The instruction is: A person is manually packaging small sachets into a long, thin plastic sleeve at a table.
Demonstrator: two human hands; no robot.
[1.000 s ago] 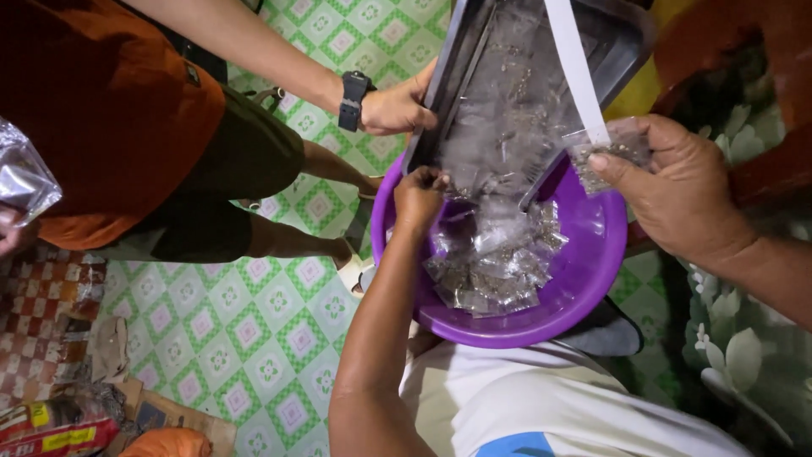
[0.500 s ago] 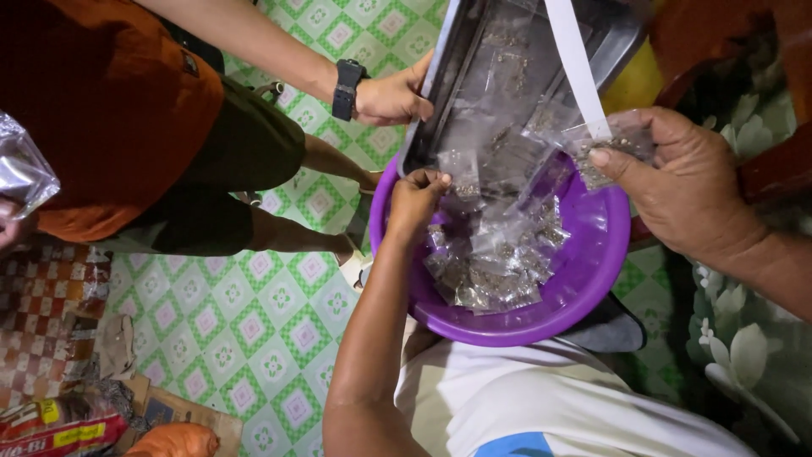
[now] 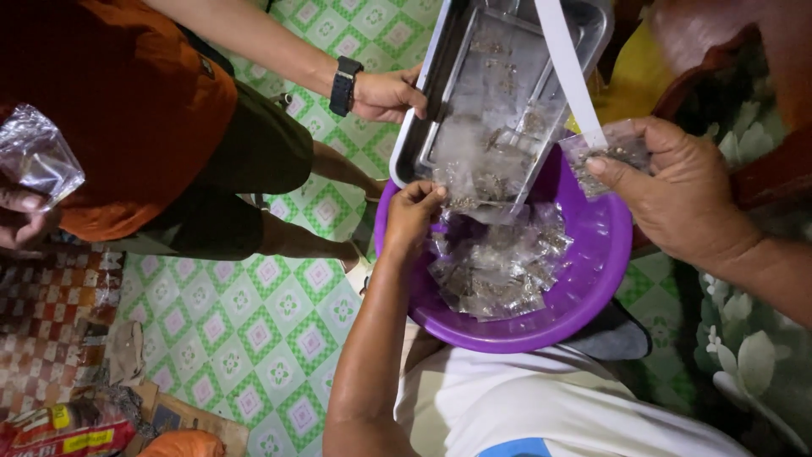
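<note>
**Little clear bags slide from a tray into a purple bowl**

The right hand (image 3: 685,199), at the right of the frame, is closed in a pinch on a small clear bag (image 3: 613,151) with dark bits inside. Thumb and fingers press it flat, just above the bowl's upper right edge. The left hand (image 3: 412,216), near the middle, has its fingers curled at the low lip of the metal tray (image 3: 440,51), touching the bags there. I cannot tell if it grips one.

The tray is long. Its long side runs from the top of the frame down to the bowl, and it tips down so its low end hangs over the purple bowl (image 3: 592,296). A pile of clear bags (image 3: 495,271) lies in the bowl.

Another person's hand (image 3: 387,93), with a black watch (image 3: 342,85) on the wrist, holds the tray's left side. That person wears an orange shirt (image 3: 127,101) at the upper left. A white strap (image 3: 567,68) crosses the tray.

Below is a floor mat (image 3: 245,330) with green and white squares. A crinkly clear bag (image 3: 35,156) sits in someone's hand at the far left.
</note>
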